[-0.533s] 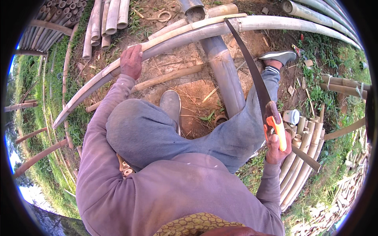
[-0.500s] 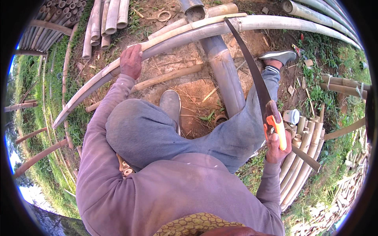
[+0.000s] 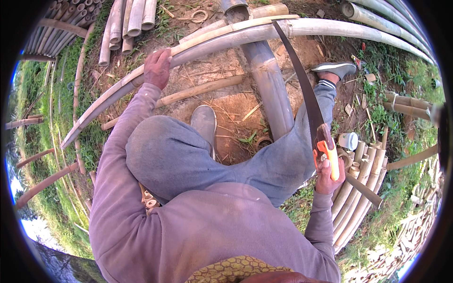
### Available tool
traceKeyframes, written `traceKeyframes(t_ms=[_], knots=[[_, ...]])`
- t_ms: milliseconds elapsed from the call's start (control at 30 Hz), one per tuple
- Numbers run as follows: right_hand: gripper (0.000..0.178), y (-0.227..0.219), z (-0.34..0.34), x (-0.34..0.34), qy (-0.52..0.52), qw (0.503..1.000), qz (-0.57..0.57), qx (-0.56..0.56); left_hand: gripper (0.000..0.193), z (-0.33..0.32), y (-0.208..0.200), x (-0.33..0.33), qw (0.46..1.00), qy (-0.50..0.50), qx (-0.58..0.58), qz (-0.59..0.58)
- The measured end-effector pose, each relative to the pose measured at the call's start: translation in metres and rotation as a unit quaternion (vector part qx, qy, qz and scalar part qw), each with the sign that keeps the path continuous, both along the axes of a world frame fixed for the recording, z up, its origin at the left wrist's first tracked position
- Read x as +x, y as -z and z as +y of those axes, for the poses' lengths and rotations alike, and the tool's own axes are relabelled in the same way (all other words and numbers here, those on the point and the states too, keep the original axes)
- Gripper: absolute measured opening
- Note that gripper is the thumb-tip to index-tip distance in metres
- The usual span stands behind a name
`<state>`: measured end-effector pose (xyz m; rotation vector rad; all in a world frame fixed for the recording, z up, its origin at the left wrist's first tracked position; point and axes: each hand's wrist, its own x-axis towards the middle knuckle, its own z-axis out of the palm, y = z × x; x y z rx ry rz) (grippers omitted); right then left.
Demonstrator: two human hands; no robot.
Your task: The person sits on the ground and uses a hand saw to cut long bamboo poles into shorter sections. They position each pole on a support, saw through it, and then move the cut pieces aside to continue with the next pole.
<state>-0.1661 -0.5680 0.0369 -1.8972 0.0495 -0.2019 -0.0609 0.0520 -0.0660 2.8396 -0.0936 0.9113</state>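
Observation:
A long bamboo pole (image 3: 212, 51) lies crosswise before me, resting over a thicker grey bamboo pole (image 3: 271, 85). Along its far side runs a paler, thin bamboo piece (image 3: 236, 31). My left hand (image 3: 157, 69) is closed over both, left of the middle. In my right hand (image 3: 327, 178) is a handsaw (image 3: 306, 92), gripped by its orange handle, at the right above the raised leg. The long dark blade slants up and away, its tip at the long pole near the right end of the pale piece. Whether the teeth have cut into the pole I cannot tell.
Another bamboo piece (image 3: 203, 92) lies on the soil beyond my knees. Stacked poles stand at the far left (image 3: 134, 21), far right (image 3: 377, 21) and near right (image 3: 361, 188). A white cup (image 3: 348, 140) sits beside the near-right stack. My legs spread under the work.
The saw handle and my right hand have shifted slightly to the left, while the blade tip stays at the pole. My left hand keeps its hold on the bamboo.

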Motion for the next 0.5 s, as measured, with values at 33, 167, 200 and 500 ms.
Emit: traceKeyframes(t_ms=[33,167,200,500], knots=[[0.028,0.002,0.002,0.002,-0.001,1.0,0.007,0.01,0.03,0.001,0.0,0.001,1.0,-0.003,0.004,-0.001],[0.03,0.004,0.008,0.006,-0.005,1.0,0.022,0.012,0.03,0.001,0.0,0.001,1.0,-0.011,0.007,0.005],[0.03,0.006,0.009,0.007,-0.008,1.0,0.021,0.006,0.03,0.002,-0.001,0.001,1.0,-0.015,0.007,0.005],[0.031,0.016,0.013,0.002,-0.002,1.0,0.007,-0.016,0.031,0.001,-0.002,0.001,1.0,-0.015,-0.009,0.024]])
